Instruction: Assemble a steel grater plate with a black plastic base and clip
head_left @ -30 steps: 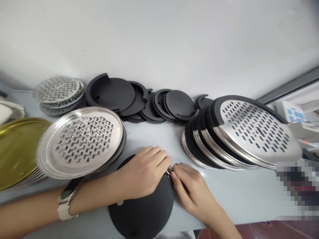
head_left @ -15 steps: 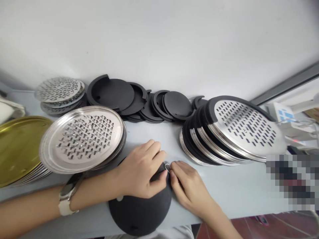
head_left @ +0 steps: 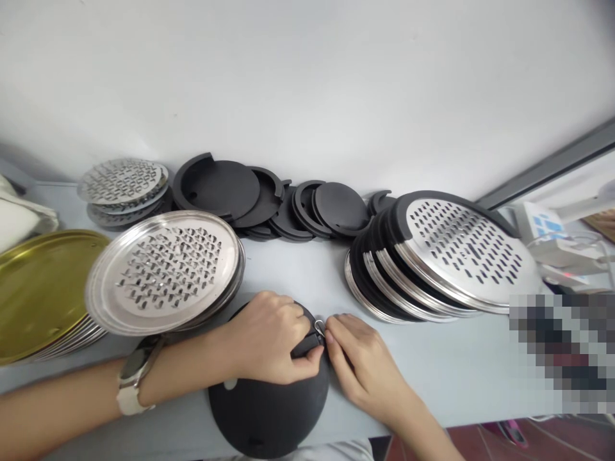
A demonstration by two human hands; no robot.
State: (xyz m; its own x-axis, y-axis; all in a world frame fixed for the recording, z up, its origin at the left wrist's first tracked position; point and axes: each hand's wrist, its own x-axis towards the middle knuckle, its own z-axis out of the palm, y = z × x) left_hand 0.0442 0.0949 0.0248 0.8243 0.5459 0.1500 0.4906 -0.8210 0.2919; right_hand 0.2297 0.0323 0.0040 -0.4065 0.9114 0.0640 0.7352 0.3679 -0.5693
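The black disc [head_left: 269,416] lies flat at the near edge of the grey table [head_left: 446,365]. Over its upper part bends the left hand [head_left: 276,336], a wristwatch [head_left: 132,384] behind it, thumb and forefinger closed on a dark part [head_left: 303,347] by the disc's right rim; whether that part belongs to the disc I cannot tell. Just right of the disc, the right hand [head_left: 360,358] pinches a small metal loop [head_left: 319,327] at that same rim. Left of the disc stand a silver grater plate [head_left: 166,269] atop a stack and, beyond it, a gold plate [head_left: 43,288]; to its far right leans a stack of black-rimmed graters [head_left: 464,246]. Black trays [head_left: 341,205] line up behind the disc, with grater discs [head_left: 123,182] to its far left.
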